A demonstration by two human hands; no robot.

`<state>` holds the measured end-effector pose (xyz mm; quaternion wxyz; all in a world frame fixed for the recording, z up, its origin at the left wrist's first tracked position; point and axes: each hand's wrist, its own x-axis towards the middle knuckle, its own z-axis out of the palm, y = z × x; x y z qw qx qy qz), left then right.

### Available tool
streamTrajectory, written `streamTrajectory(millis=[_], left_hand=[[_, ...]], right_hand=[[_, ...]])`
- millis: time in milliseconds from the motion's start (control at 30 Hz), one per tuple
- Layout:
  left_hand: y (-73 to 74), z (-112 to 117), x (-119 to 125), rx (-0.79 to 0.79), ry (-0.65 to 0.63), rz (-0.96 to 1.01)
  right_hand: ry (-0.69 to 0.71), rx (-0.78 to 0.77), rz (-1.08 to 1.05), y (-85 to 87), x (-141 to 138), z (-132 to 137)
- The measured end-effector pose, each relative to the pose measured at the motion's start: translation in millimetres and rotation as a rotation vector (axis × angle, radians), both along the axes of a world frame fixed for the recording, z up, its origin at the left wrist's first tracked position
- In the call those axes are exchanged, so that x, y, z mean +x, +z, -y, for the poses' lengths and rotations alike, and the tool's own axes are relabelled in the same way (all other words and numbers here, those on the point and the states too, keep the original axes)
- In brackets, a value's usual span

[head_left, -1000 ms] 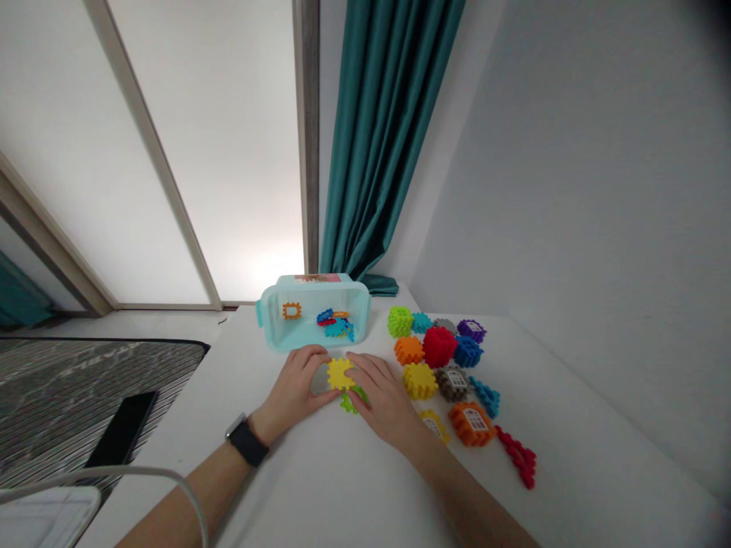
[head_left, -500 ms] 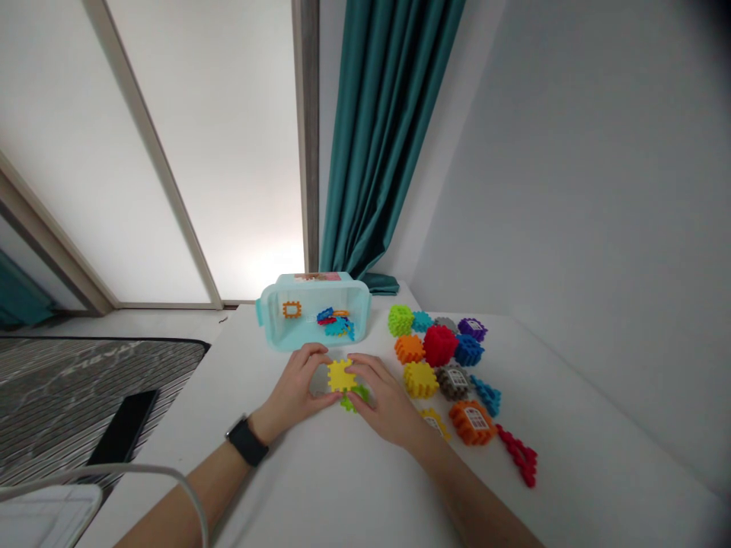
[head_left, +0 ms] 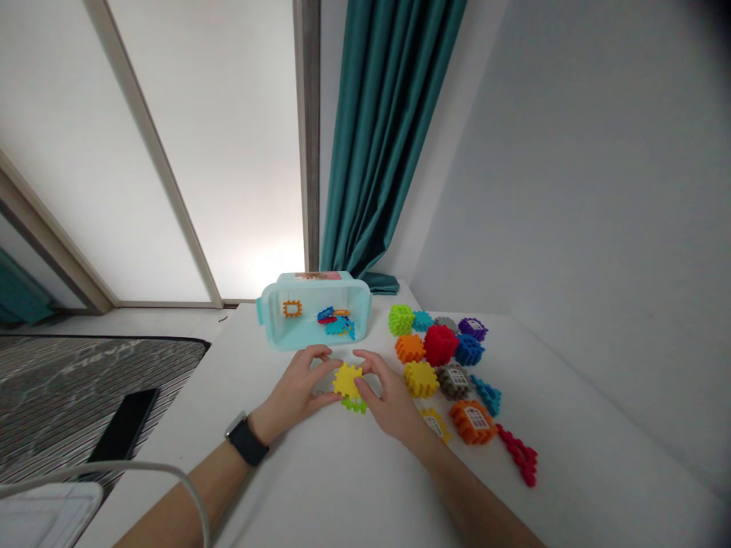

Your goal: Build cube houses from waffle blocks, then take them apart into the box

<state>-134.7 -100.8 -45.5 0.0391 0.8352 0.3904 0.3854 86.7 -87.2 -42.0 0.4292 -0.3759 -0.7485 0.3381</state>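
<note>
Lower centre: left hand point(head_left: 295, 392) and right hand point(head_left: 389, 392), fingers curled, gripping yellow notched plastic piece point(head_left: 347, 380) above green notched plastic piece point(head_left: 354, 405).

matt yellow plastic piece point(head_left: 347, 380), glossy plastic tub point(head_left: 314, 333) (blue-tinted), teal cloth curtain point(head_left: 384, 137)

No words or numbers can be read anywhere. The printed label point(head_left: 318, 276) on the clear plastic storage box point(head_left: 272, 332) is too small to make out.

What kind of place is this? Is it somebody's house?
It looks like a room in someone's home, maybe a bedroom: a long teal fabric curtain hangs beside a tall frosted white window, and a grey striped bedcover lies near the white table.
</note>
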Motion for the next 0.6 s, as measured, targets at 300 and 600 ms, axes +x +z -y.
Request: streamTrajectory(millis=[300,600], left_hand=[[5.2,3.7,6.0,-0.034,0.028,0.11],[3.8,4.3,7.9,0.037,0.055,-0.006]], right_hand=[[0.119,-0.434,-0.319,-2.7,-11.2,0.1],[0.01,-0.542,-0.445,-1.0,-16.2,1.8]])
